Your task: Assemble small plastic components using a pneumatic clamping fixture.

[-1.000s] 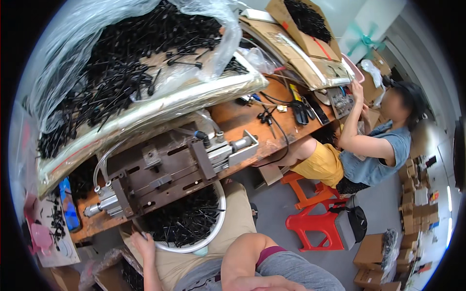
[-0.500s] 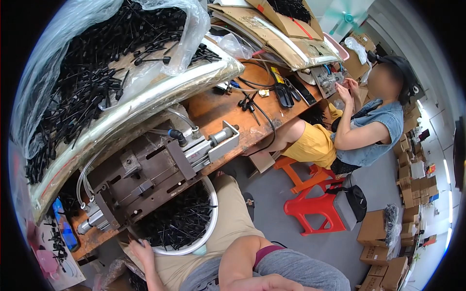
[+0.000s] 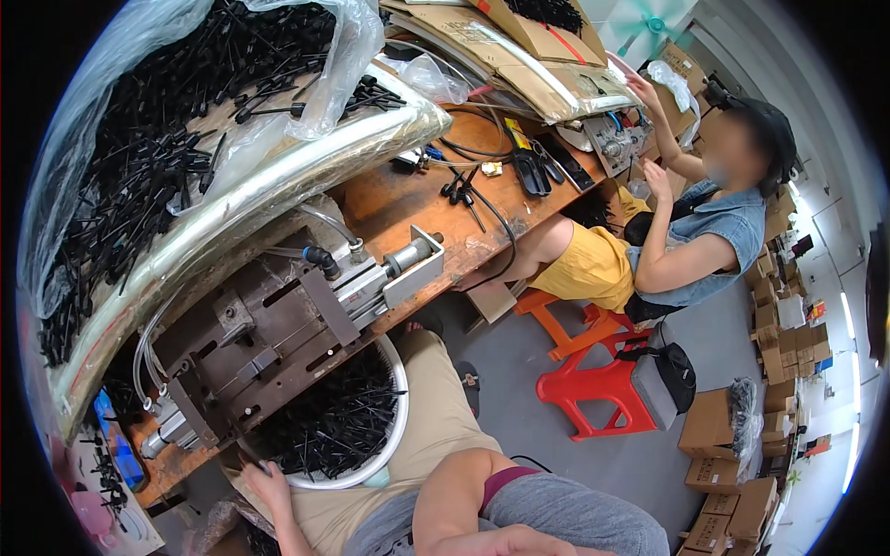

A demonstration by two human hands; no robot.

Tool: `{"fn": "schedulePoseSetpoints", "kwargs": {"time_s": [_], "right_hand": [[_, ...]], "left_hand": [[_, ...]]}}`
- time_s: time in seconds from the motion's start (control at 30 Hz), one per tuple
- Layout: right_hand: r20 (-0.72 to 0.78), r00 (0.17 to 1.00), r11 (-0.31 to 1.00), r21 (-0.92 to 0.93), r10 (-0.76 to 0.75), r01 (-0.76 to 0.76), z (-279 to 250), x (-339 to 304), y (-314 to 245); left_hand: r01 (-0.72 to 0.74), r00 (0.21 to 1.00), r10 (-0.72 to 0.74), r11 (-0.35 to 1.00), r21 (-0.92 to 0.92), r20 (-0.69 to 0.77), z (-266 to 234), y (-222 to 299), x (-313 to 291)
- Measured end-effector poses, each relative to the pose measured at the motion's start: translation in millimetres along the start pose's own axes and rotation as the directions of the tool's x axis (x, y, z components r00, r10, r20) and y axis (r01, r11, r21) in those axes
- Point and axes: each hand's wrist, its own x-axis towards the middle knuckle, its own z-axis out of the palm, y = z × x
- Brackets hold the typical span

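My left hand (image 3: 267,486) is at the near left rim of a round white basin (image 3: 400,413), its fingers curled over the edge. Thin black plastic parts with stems (image 3: 324,422) fill the basin, which sits by my lap under the bench edge. My right arm lies folded over my lap, and my right hand (image 3: 524,541) is cut off by the lower picture edge, so its fingers are hidden. Just beyond the basin, a brown metal fixture with air cylinders (image 3: 269,343) stands on the wooden bench (image 3: 389,199); no hand touches it.
A plastic-lined tray (image 3: 269,171) heaped with black parts stands behind the fixture. Pliers (image 3: 532,171), a phone (image 3: 565,162) and a cable lie on the bench. At right, a co-worker (image 3: 695,250) sits by a red stool (image 3: 593,389). Cardboard boxes (image 3: 714,417) line the far right.
The view has shifted slightly, moving the bench a little left in the picture. The co-worker has raised one hand toward the back. My own hands have barely moved.
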Motion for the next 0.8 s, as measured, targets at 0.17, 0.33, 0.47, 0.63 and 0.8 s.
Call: {"fn": "schedulePoseSetpoints", "kwargs": {"time_s": [0.17,0.33,0.47,0.63,0.8], "right_hand": [[0.007,1.000,1.000,-0.010,0.011,-0.011,-1,-2,2],[0.009,1.000,1.000,-0.013,0.015,-0.015,0,-4,0],[0.011,1.000,1.000,-0.023,0.018,-0.018,1,-6,0],[0.008,1.000,1.000,-0.020,0.015,-0.014,0,-5,2],[0.010,1.000,1.000,-0.020,-0.003,0.003,1,-4,2]], "left_hand": [[0.039,0.997,-0.040,0.999,0.018,0.073,-6,7,2],[-0.023,1.000,0.023,0.999,-0.029,-0.016,4,-5,1],[-0.010,1.000,0.010,1.000,0.006,0.003,4,-3,2],[-0.084,0.986,0.080,0.996,-0.020,-0.146,10,-7,1],[-0.025,1.000,0.025,1.000,-0.002,-0.005,12,-12,3]]}}
